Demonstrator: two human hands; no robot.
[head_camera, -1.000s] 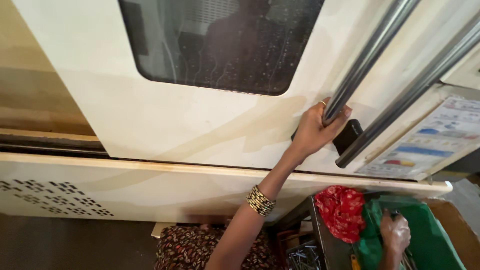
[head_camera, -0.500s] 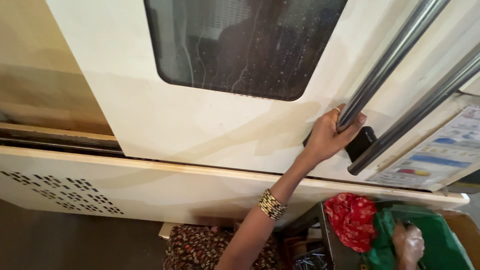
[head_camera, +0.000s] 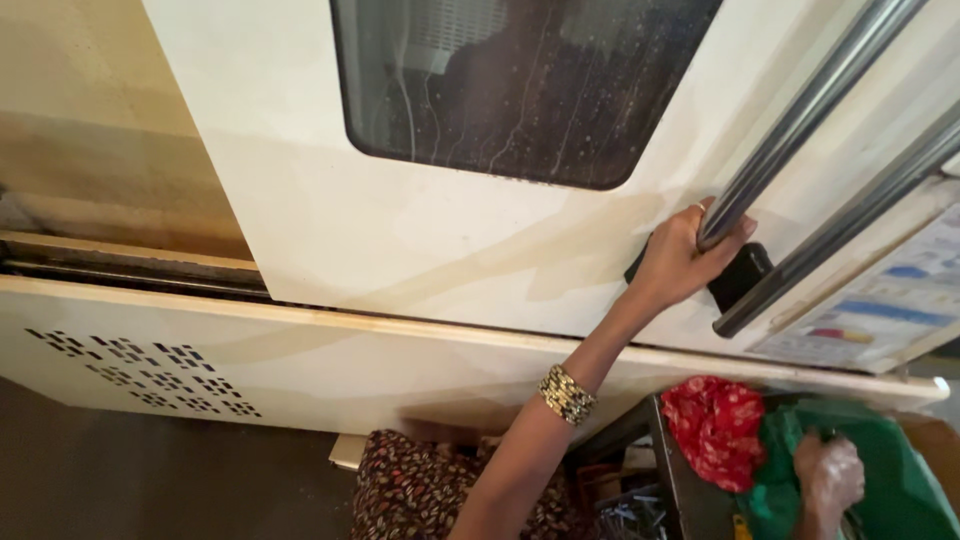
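At the left, a cream panel (head_camera: 200, 360) with small perforated holes is running under the big cream door (head_camera: 450, 240), which is having a dark window (head_camera: 520, 80). Near the middle, a gold bangle (head_camera: 567, 394) is sitting on the left wrist. The left hand (head_camera: 680, 262) is closing its fingers around the lower end of a metal bar handle (head_camera: 800, 110) on the door. At the far right, low down, the right hand (head_camera: 828, 478) is resting on green cloth (head_camera: 900, 490), beside a red patterned cloth (head_camera: 718, 430); I cannot tell if it is gripping.
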